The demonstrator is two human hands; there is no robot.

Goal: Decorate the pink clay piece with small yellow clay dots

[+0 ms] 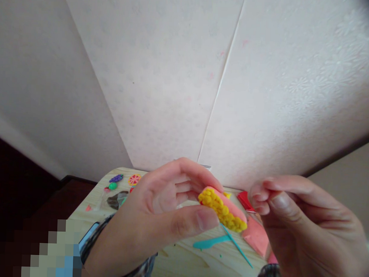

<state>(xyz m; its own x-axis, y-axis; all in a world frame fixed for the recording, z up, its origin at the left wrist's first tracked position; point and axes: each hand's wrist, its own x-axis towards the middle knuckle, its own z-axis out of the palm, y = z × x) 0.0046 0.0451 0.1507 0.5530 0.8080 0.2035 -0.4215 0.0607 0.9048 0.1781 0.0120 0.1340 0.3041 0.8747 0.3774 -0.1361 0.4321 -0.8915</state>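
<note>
My left hand (169,214) pinches a modelling-clay piece (227,212) between thumb and fingers. The piece is a pink roll with a band of small yellow clay beads along its near side, and it is held tilted above the table. To its right, my right hand (302,223) is closed, thumb tip pressed against the fingers, apart from the piece. Anything between those fingertips is hidden. Below the hands lie a flat teal clay knife (209,242) and a thin teal stick (239,249). A pink clay slab (255,237) lies partly behind my right hand.
On the wooden table (180,263), a purple grape-like cluster (115,178), a green ball (112,186) and a red-yellow fruit slice (134,179) lie at the far left. A red piece (245,200) lies behind the hands. A pale wall (162,81) rises beyond.
</note>
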